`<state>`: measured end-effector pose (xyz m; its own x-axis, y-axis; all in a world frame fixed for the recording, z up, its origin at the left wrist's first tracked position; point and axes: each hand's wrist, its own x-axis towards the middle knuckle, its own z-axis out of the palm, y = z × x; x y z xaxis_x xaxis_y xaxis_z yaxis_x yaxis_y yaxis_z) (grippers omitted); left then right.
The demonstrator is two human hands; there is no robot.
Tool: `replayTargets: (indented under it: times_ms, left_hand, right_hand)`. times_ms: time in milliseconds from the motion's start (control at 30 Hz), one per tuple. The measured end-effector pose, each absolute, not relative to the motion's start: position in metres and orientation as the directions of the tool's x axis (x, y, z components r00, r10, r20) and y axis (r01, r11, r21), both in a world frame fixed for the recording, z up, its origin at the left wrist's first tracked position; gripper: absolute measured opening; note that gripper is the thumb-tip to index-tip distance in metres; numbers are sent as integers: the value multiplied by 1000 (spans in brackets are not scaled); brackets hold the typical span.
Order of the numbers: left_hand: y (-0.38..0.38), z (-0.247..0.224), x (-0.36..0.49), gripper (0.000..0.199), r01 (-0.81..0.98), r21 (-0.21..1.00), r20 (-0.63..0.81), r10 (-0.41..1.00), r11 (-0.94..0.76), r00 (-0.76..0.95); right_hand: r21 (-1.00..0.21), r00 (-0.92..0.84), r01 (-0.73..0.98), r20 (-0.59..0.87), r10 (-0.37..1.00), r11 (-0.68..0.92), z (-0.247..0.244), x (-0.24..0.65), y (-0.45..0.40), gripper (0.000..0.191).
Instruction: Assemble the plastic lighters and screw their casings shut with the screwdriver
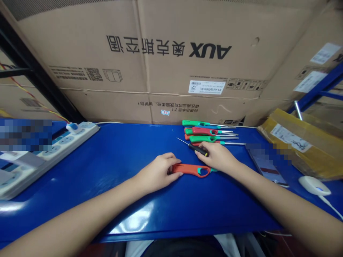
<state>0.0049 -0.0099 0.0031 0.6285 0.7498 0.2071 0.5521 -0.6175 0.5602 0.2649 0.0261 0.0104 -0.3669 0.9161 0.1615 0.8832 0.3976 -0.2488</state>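
Observation:
My left hand [160, 174] grips the rear end of an orange long-neck lighter [189, 169] with a teal trigger, lying sideways on the blue table [107, 157]. In my right hand [218, 156] is a small screwdriver [198, 149] with a black handle and a yellow mark; its thin shaft points up and to the left. The front of the orange lighter passes under my right hand, so its metal neck is hidden. Just beyond my right hand lies a pile of red and green long-neck lighters [205, 139], their metal necks pointing right.
A white power strip [80, 132] runs along the left side. To the right are a phone [268, 169], a white corded device [314, 185] and a yellow-taped package [286, 142]. A large cardboard box [160, 75] stands behind the table.

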Motion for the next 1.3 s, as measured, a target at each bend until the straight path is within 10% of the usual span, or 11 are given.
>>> replayTargets:
  times_ms: [733, 1033, 1300]
  left_hand:
    - [-18, 1, 8, 34, 591, 490, 167, 735, -641, 657]
    - [-18, -2, 13, 41, 519, 487, 236, 678, -703, 696]
    - [-24, -2, 17, 32, 409, 635, 294, 694, -656, 657]
  right_hand:
    - [-508, -242, 784, 277, 930, 356, 14, 225, 47, 18]
    - [-949, -44, 292, 109, 993, 117, 23, 252, 26, 42]
    - [-996, 115, -67, 47, 992, 55, 16, 264, 24, 40]
